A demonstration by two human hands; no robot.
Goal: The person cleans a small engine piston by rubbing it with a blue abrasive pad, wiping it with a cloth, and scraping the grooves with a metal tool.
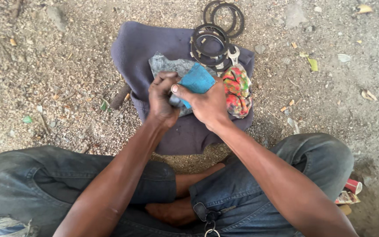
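Observation:
My right hand (207, 103) grips a folded blue sheet, likely abrasive paper (197, 80), pressed against a small grey object that my left hand (162, 97) clutches; the object is mostly hidden by the fingers. Both hands hover over a flat grey stone slab (167, 65) lying on a purple cloth (139, 48) spread on the ground. Just beyond the hands lies a stack of dark metal rings (209, 46).
A multicoloured rag (237, 90) and a spanner end (233, 53) rest on the cloth's right side. Two more rings (224, 16) lie on the gravel behind. My crossed legs in jeans (66, 175) fill the foreground; keys hang at my waist (209, 219). A small red packet (349, 192) sits by my right knee.

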